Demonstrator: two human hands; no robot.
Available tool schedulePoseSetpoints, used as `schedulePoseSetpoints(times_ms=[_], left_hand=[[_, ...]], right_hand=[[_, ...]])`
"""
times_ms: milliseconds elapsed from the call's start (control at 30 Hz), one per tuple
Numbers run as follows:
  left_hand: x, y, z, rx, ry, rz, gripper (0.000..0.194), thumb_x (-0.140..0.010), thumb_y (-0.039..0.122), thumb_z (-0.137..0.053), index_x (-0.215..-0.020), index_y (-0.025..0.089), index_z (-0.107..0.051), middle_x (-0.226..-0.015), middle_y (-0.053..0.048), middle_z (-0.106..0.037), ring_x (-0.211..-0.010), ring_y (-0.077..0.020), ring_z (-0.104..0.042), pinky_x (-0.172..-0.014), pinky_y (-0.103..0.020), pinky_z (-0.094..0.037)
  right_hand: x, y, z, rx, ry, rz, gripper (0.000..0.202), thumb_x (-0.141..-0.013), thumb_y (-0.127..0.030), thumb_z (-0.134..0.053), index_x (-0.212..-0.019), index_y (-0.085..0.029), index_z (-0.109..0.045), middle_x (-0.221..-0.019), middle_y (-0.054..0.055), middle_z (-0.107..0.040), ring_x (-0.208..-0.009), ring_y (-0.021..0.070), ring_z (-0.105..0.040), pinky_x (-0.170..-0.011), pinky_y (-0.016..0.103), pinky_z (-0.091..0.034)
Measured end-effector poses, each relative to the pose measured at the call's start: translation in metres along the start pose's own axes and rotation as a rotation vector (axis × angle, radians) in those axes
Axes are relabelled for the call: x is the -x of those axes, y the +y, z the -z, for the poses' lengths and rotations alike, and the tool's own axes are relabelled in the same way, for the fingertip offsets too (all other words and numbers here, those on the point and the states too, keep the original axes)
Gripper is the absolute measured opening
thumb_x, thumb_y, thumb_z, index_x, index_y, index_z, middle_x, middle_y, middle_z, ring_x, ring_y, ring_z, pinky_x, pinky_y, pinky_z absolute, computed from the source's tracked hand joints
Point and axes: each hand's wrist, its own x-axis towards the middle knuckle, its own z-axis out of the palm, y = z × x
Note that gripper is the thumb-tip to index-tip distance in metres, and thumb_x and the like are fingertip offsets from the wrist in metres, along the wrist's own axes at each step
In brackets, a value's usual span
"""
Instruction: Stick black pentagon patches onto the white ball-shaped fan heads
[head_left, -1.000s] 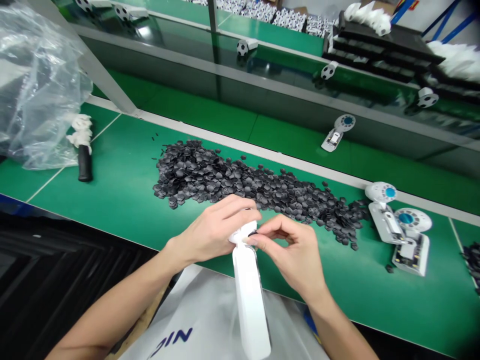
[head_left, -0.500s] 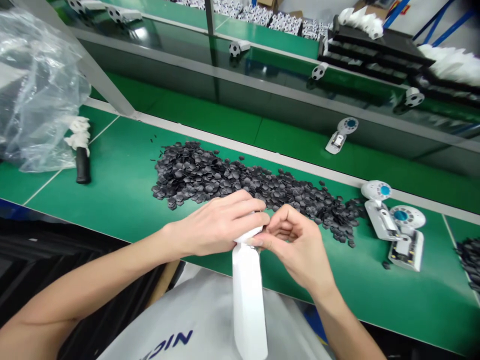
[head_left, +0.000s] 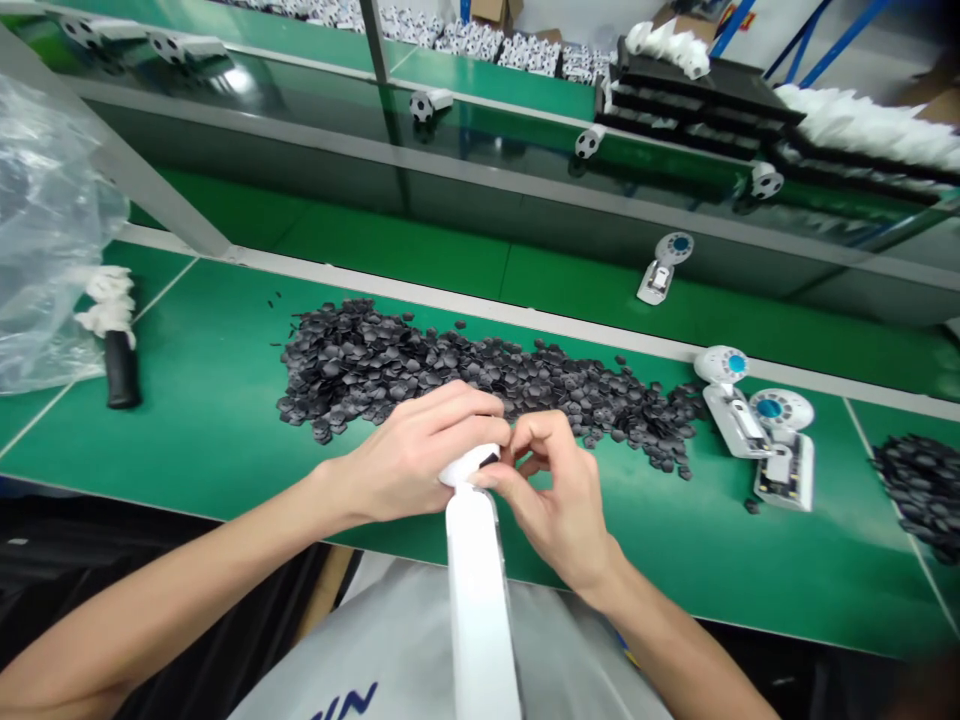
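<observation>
Above the green worktable's (head_left: pixel 675 560) near edge, our left hand (head_left: pixel 427 450) curls around the head of a white device (head_left: pixel 480 600); our right hand's (head_left: pixel 559 500) thumb and finger pinch in at its black patch (head_left: pixel 489 460). Open green surface lies right of us, before two devices (head_left: pixel 750 430).

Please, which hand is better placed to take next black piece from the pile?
Likely the right hand: only its fingertips are at the white device, whereas the left hand clasps the device's head; the pile lies just beyond both.
</observation>
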Motion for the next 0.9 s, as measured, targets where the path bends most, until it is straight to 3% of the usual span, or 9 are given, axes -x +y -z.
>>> schedulePoseSetpoints(times_ms=[167, 267, 367, 433, 500, 567, 633, 767, 900], left_hand=[[-0.003, -0.003, -0.002, 0.225, 0.107, 0.086, 0.021, -0.093, 0.024, -0.082, -0.105, 0.020, -0.066, -0.103, -0.010, -0.074, -0.086, -0.0174, -0.073, -0.072, -0.024, -0.061], [-0.004, -0.011, -0.002, 0.201, 0.148, 0.142, 0.030, -0.084, 0.016, -0.086, -0.106, 0.020, -0.066, -0.104, -0.009, -0.074, -0.090, -0.0179, -0.075, -0.079, -0.026, -0.063], [-0.009, -0.029, 0.003, 0.169, 0.151, 0.239, 0.028, -0.082, 0.016, -0.085, -0.104, 0.020, -0.067, -0.103, -0.010, -0.075, -0.093, -0.0216, -0.075, -0.084, -0.031, -0.063], [-0.020, -0.050, 0.007, 0.155, 0.052, 0.443, 0.027, -0.082, 0.025, -0.085, -0.102, 0.019, -0.067, -0.097, -0.009, -0.076, -0.086, -0.0224, -0.074, -0.077, -0.032, -0.063], [-0.043, -0.080, 0.006, 0.144, -0.142, 0.749, 0.040, -0.078, 0.043, -0.087, -0.103, 0.020, -0.065, -0.086, -0.003, -0.074, -0.072, -0.0208, -0.070, -0.065, -0.030, -0.062], [-0.077, -0.114, -0.001, 0.095, -0.255, 0.892, 0.050, -0.078, 0.055, -0.083, -0.109, 0.019, -0.065, -0.083, -0.002, -0.073, -0.068, -0.0217, -0.070, -0.054, -0.029, -0.060], [-0.115, -0.147, -0.011, -0.001, -0.320, 0.979, 0.054, -0.086, 0.055, -0.079, -0.120, 0.015, -0.065, -0.085, -0.004, -0.073, -0.067, -0.0221, -0.071, -0.049, -0.028, -0.058], [-0.176, -0.202, -0.034, -0.281, -0.402, 1.153, 0.041, -0.105, 0.044, -0.070, -0.132, 0.014, -0.064, -0.103, -0.007, -0.073, -0.076, -0.0176, -0.071, -0.067, -0.032, -0.063], [-0.198, -0.229, -0.048, -0.417, -0.474, 1.206, 0.037, -0.106, 0.042, -0.069, -0.131, 0.015, -0.067, -0.117, -0.009, -0.073, -0.095, -0.0222, -0.074, -0.083, -0.040, -0.066]], right_hand=[[-0.016, 0.002, 0.008, -0.213, -0.039, -0.035, 0.033, -0.096, -0.043, -0.080, -0.094, -0.023, -0.055, -0.063, -0.008, -0.057, -0.050, 0.0076, -0.052, -0.047, 0.017, -0.044], [-0.025, 0.026, 0.029, -0.246, 0.011, -0.088, 0.026, -0.108, -0.046, -0.063, -0.100, -0.022, -0.056, -0.066, -0.006, -0.060, -0.049, 0.0087, -0.055, -0.048, 0.018, -0.047], [-0.025, 0.059, 0.047, -0.091, 0.114, -0.141, 0.033, -0.111, -0.048, -0.057, -0.092, -0.021, -0.055, -0.063, -0.004, -0.058, -0.049, 0.0090, -0.053, -0.049, 0.019, -0.044], [-0.020, 0.080, 0.047, -0.024, 0.153, -0.109, 0.035, -0.110, -0.048, -0.057, -0.088, -0.021, -0.057, -0.059, -0.005, -0.055, -0.048, 0.0088, -0.050, -0.047, 0.019, -0.039], [-0.016, 0.099, 0.037, 0.015, 0.121, -0.040, 0.037, -0.108, -0.048, -0.060, -0.083, -0.021, -0.061, -0.059, -0.003, -0.058, -0.049, 0.0091, -0.052, -0.049, 0.020, -0.037], [-0.013, 0.114, 0.023, 0.036, 0.050, 0.040, 0.037, -0.104, -0.048, -0.064, -0.079, -0.021, -0.065, -0.057, -0.004, -0.062, -0.047, 0.0089, -0.055, -0.050, 0.020, -0.036], [-0.013, 0.125, 0.013, 0.050, 0.009, 0.096, 0.035, -0.100, -0.047, -0.068, -0.076, -0.022, -0.067, -0.055, -0.004, -0.063, -0.046, 0.0096, -0.058, -0.051, 0.020, -0.036], [-0.013, 0.134, 0.004, 0.053, 0.013, 0.095, 0.032, -0.099, -0.043, -0.068, -0.075, -0.022, -0.068, -0.056, -0.005, -0.065, -0.048, 0.0096, -0.061, -0.052, 0.019, -0.038], [-0.010, 0.136, 0.001, 0.076, 0.008, 0.081, 0.035, -0.098, -0.049, -0.069, -0.076, -0.022, -0.069, -0.057, -0.005, -0.066, -0.049, 0.0097, -0.062, -0.051, 0.017, -0.041]])
